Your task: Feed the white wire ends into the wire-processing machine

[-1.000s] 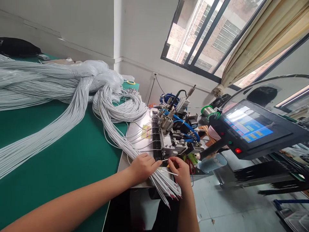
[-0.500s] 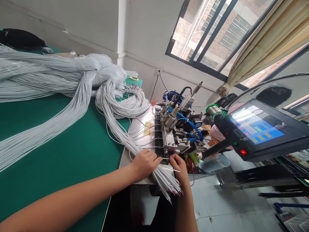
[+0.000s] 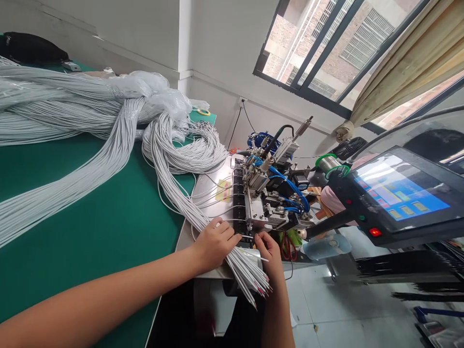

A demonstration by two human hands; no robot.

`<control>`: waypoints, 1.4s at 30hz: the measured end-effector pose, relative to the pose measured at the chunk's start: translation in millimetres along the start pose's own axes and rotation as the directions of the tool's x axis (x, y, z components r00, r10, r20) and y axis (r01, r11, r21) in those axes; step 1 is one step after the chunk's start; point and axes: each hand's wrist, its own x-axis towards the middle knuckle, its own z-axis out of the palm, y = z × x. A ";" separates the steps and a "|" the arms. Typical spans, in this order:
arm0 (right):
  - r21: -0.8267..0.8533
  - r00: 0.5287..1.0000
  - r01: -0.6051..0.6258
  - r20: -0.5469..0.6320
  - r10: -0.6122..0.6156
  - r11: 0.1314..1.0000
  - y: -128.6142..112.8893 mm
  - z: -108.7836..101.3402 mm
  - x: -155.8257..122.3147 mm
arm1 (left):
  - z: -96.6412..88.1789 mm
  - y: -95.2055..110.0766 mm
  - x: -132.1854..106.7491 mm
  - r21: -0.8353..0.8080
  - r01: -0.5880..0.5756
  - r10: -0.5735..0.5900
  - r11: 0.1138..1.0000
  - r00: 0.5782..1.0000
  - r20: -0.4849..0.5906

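My left hand rests curled on a fanned bundle of thin white cables whose stripped, red-tipped ends hang over the front of the metal plate. My right hand pinches a single white wire just in front of the black row of clamps on the small soldering machine. Both hands are closed. Several wires lie in the clamp slots across the plate.
Big hanks of white cable sprawl over the green table at the left. A touch-screen control box on an arm stands at the right, with a solder spool behind the machine. Window and curtain behind.
The view has shifted slightly up and left. My hands have stayed at the machine's front; the right hand has drawn in closer to the clamps with its wire.
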 end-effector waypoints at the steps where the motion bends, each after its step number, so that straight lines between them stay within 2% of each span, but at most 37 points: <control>1: 0.052 0.999 -0.032 0.027 0.030 0.998 1.0 0.0 1.3 | 0.1 0.2 0.1 0.003 0.006 -0.006 1.000 1.000 -0.004; 4: 0.226 0.986 -0.156 0.085 0.140 0.962 3.8 2.3 3.9 | 0.1 0.7 0.5 0.004 0.018 -0.018 1.000 1.000 -0.008; 7: 0.360 0.968 -0.250 0.077 0.238 0.899 3.3 7.8 3.7 | -0.7 0.7 0.8 -0.003 0.025 -0.025 1.000 1.000 0.011; 11: 0.423 0.964 -0.253 0.040 0.261 0.870 2.3 15.0 1.2 | -1.7 0.1 1.0 -0.002 0.038 -0.038 0.999 0.999 0.022; 15: 0.351 0.978 -0.188 -0.020 0.208 0.917 7.3 14.2 -7.1 | -1.7 -0.7 0.5 -0.009 0.033 -0.033 0.999 0.999 0.018; 18: 0.274 0.982 -0.164 -0.046 0.183 0.948 10.0 2.1 -21.6 | -1.3 -1.5 -1.1 -0.024 0.033 -0.032 0.999 0.999 0.020; 21: 0.233 0.977 -0.200 0.115 0.177 0.952 5.8 -20.0 -39.3 | -2.4 -2.0 -3.0 -0.027 0.031 -0.030 0.999 1.000 0.005; 23: 0.186 0.969 -0.179 0.202 0.141 0.966 -0.8 -35.1 -49.0 | -4.1 -2.0 -3.6 -0.023 0.020 -0.020 1.000 1.000 -0.018; 26: 0.108 0.965 -0.137 0.240 0.108 0.985 -11.4 -48.3 -56.5 | -7.2 -1.5 -2.6 -0.017 -0.016 0.014 1.000 0.998 -0.068; 28: 0.098 0.975 -0.131 0.190 0.111 0.987 -16.6 -48.1 -56.4 | -9.1 -0.9 -1.3 -0.001 -0.056 0.056 0.998 0.993 -0.105; 30: 0.116 0.990 -0.138 0.058 0.132 0.984 -20.0 -41.9 -52.5 | -10.4 -0.3 -0.2 0.027 -0.104 0.107 0.994 0.985 -0.138; 32: 0.139 0.982 -0.142 -0.108 0.158 0.980 -21.8 -32.0 -46.1 | -11.6 -0.1 0.3 0.050 -0.141 0.147 0.989 0.977 -0.156; 34: 0.170 0.961 -0.135 -0.217 0.171 0.976 -22.5 -21.3 -39.3 | -13.0 -0.5 0.2 0.056 -0.163 0.170 0.985 0.972 -0.164; 36: 0.212 0.950 -0.123 -0.257 0.177 0.969 -22.0 -11.5 -33.7 | -14.8 -1.4 -0.1 0.055 -0.181 0.188 0.982 0.966 -0.180; 42: 0.382 0.942 -0.106 -0.257 0.216 0.918 -18.5 5.6 -26.4 | -16.9 -2.1 0.2 0.046 -0.194 0.199 0.980 0.962 -0.189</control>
